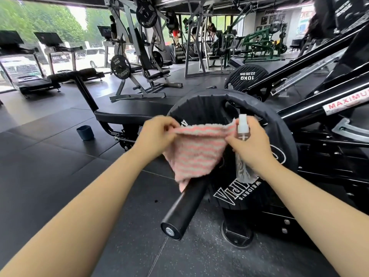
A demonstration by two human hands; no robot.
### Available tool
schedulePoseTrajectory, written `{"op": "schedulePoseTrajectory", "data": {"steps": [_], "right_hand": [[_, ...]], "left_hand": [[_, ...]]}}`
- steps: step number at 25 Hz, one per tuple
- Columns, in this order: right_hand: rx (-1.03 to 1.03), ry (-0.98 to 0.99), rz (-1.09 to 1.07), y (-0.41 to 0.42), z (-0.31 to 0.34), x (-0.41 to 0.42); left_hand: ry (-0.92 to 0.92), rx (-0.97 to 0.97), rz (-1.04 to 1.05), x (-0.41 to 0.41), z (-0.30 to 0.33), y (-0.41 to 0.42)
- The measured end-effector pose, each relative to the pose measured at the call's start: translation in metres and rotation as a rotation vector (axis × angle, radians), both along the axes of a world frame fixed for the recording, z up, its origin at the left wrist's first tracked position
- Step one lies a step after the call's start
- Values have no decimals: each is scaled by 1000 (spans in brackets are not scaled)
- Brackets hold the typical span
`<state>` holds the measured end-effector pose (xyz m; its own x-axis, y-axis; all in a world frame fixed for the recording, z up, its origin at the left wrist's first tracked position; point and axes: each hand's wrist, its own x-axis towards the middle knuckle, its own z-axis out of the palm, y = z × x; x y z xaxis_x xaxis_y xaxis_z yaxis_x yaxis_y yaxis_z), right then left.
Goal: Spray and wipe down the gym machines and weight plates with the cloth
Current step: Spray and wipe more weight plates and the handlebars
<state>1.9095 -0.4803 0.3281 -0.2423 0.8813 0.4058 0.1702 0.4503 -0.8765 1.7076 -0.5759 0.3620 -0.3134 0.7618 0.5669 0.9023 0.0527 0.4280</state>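
Both arms are being held out forward over the black rubber floor point(60, 156). The left hand point(154, 134) is being kept at the left upper corner of a pink-and-grey striped cloth point(196, 150), its fingers point(169, 126) curled and pinching that corner. The right hand point(249, 144) is being kept at the other upper corner, its fingers pinching the cloth edge while a clear spray bottle point(242, 128) is also being gripped upright in the same hand, white nozzle at the top. The cloth is being stretched between the two hands, its lower part hanging onto a black loading bar point(183, 210) that is pointing toward the camera. Just behind the cloth a large black weight plate point(275, 140) is being carried on that bar, on a black machine point(329, 108) labelled MAXIMUM. Behind it, a 10kg plate point(246, 76) is seen. A dark blue cup point(85, 132) is standing on the floor at left. Farther machines, treadmills and large windows are being shown beyond.
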Motion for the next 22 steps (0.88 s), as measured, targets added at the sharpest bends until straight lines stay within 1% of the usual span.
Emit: {"op": "schedulePoseTrajectory", "data": {"steps": [1,3,4,5,6,8,9,10,12,13,14,15,16,17,18,19,20,22], "right_hand": [[91,25,-29,-2,12,3],[264,57,-68,-11,26,12],[311,33,-66,-17,26,18],[327,-40,-40,-20,18,25],[305,-163,21,-24,7,33],[175,-502,223,-28,-21,45],[126,-615,291,-27,-32,49],[98,-634,300,-25,-41,50],[22,-520,260,-22,-45,44],[-89,-445,295,-23,-44,38],[-236,-362,369,-25,-43,30],[-385,-283,454,-27,-45,21],[-497,-214,500,-28,-46,12],[-550,-178,504,-25,-50,3],[-582,-146,495,-22,-51,-4],[-604,-121,489,-18,-52,-11],[-627,-90,492,-14,-53,-15],[-701,-18,514,-2,-53,-19]], "left_hand": [[84,102,-15,2,13,0],[276,229,-71,4,25,-2],[334,221,-127,5,24,-5],[340,120,-201,5,16,-9],[298,-53,-264,6,4,-15],[194,-599,-312,4,-18,-28],[108,-769,-301,3,-30,-29],[26,-766,-281,5,-41,-26],[-104,-570,-153,17,-55,-13],[-185,-571,-102,27,-60,-3],[-241,-634,-84,40,-62,5],[-294,-737,-88,54,-66,15],[-334,-808,-105,67,-70,25],[-364,-863,-111,76,-67,32],[-349,-887,-106,83,-61,40],[-373,-869,-88,91,-51,48],[-359,-846,-58,97,-44,53],[-336,-872,-41,96,-42,72]]}}
